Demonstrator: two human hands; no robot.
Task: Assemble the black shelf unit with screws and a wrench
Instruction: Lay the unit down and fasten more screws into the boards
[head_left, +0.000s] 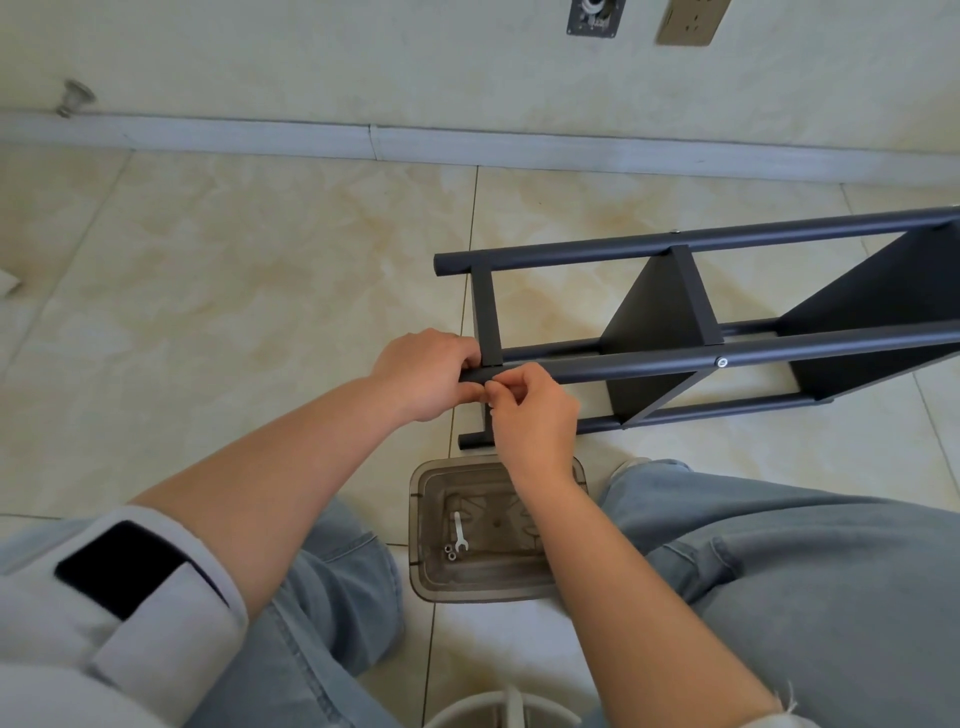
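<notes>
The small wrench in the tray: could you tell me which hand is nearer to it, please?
Right. The right hand pinches at the shelf tube above the tray holding the wrench; the left hand grips the tube farther away.

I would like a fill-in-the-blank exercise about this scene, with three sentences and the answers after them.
1. The small white wrench lies inside the clear plastic ____, between the person's knees.
2. The left hand grips the end of a black ____ of the shelf unit.
3. The right hand pinches something small at that same tube, and the shelf unit lies on its ____ on the tiled floor.

Missing words: box; tube; side
</notes>
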